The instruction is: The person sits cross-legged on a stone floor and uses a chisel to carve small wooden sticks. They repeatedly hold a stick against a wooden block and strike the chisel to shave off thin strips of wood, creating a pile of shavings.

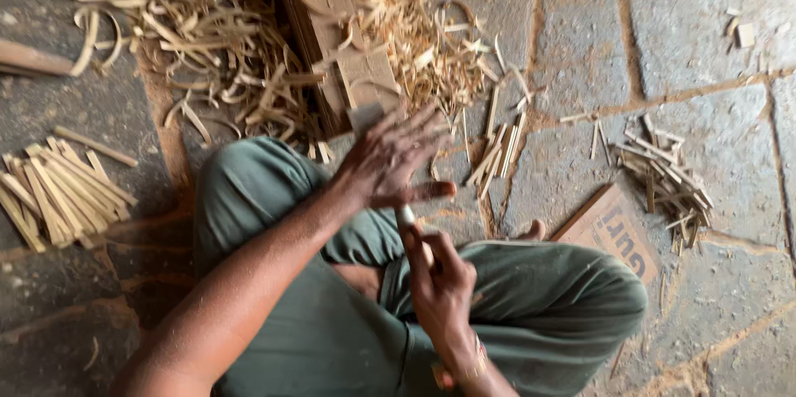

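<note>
The left hand (pixel 390 161) hovers with fingers spread and loose above the knee, gripping nothing; the right hand (pixel 439 285) is closed around a small pale stick (pixel 406 216), held upright over the lap. Wood shavings (pixel 240 57) lie on the stone floor (pixel 705 24) ahead; cut sticks (pixel 54 190) lie to the left.

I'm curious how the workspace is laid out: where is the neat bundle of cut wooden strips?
In the head view, the bundle of flat wooden strips lies on the stone floor at the far left, beside the person's left knee and below the curled shavings.
</note>
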The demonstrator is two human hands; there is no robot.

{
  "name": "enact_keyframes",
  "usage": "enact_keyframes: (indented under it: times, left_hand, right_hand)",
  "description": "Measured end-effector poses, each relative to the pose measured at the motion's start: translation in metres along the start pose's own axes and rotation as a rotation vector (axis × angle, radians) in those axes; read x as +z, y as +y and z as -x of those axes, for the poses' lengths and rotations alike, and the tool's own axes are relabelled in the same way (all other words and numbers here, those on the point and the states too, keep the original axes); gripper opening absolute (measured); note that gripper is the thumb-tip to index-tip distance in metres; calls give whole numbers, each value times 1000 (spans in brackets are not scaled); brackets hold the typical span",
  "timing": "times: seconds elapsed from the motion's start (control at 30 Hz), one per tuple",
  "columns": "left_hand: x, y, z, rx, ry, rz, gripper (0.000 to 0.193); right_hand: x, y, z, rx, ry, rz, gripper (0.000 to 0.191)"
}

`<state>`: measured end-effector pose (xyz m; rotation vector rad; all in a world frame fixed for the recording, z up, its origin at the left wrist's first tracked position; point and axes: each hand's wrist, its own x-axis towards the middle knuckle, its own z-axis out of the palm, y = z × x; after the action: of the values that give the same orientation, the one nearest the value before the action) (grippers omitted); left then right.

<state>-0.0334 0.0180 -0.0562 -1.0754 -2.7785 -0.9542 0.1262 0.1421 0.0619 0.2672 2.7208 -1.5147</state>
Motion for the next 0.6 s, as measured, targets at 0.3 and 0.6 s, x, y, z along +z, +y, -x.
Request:
enact_keyframes:
  times: [0.3, 0.6]
  left_hand:
    - [-19, -65, -47, 46, 290, -155, 109]
    - [-56, -11, 16, -429, 875, 54, 28]
  right_hand:
    - [40, 15, -60, -54, 24, 114, 16]
    - [31, 24, -51, 8, 114, -413, 19]
